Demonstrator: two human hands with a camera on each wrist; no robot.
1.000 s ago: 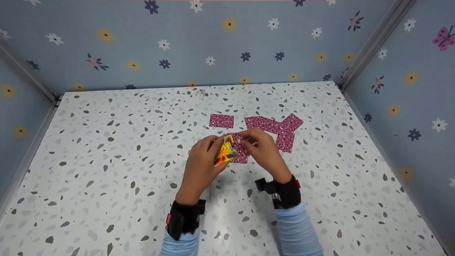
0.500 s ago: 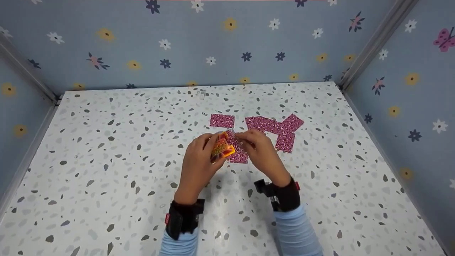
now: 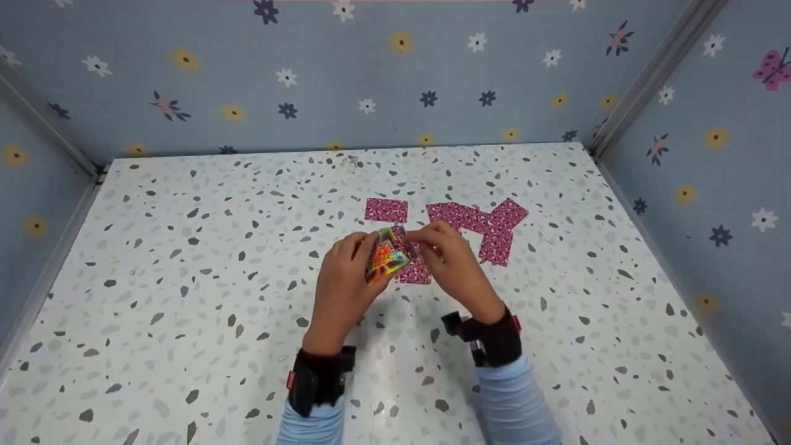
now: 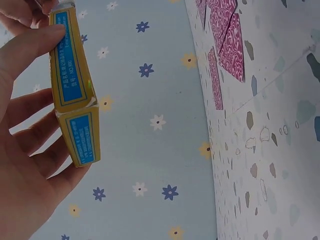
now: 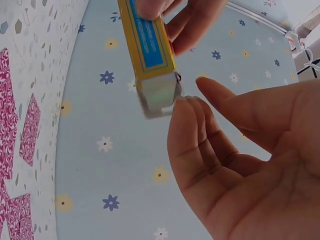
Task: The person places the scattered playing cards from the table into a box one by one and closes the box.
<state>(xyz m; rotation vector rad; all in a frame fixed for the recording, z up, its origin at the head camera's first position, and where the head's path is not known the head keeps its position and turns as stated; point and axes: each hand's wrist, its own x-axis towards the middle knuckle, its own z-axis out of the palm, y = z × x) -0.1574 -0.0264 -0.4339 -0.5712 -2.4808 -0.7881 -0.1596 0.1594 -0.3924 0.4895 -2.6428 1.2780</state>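
Observation:
My left hand [image 3: 346, 281] grips a small card box [image 3: 384, 256], its shiny front flashing rainbow colours. In the left wrist view the yellow sides of the card box [image 4: 75, 75] bear blue printed panels, and my thumb lies along one of them. The box's end with its pale flap [image 5: 161, 102] faces my right hand [image 3: 460, 266]. In the right wrist view the bent fingers [image 5: 182, 130] of that hand reach right to the flap, while the thumb stands apart from them. Below the box lies a pink-and-white patterned playing card [image 3: 415, 273], partly covered.
More patterned playing cards lie face down on the speckled table [image 3: 216, 296]. One card [image 3: 386, 210] lies alone behind the box. Several overlap at the right, among them a slanted card [image 3: 508, 213] and an upright one [image 3: 496, 247]. A flowered wall [image 3: 334, 68] closes off the back.
My left hand has shifted slightly left and tilted the card box, whose shine changed from yellow to mixed colours. My right hand stays close to the box's end. The table cards lie as before.

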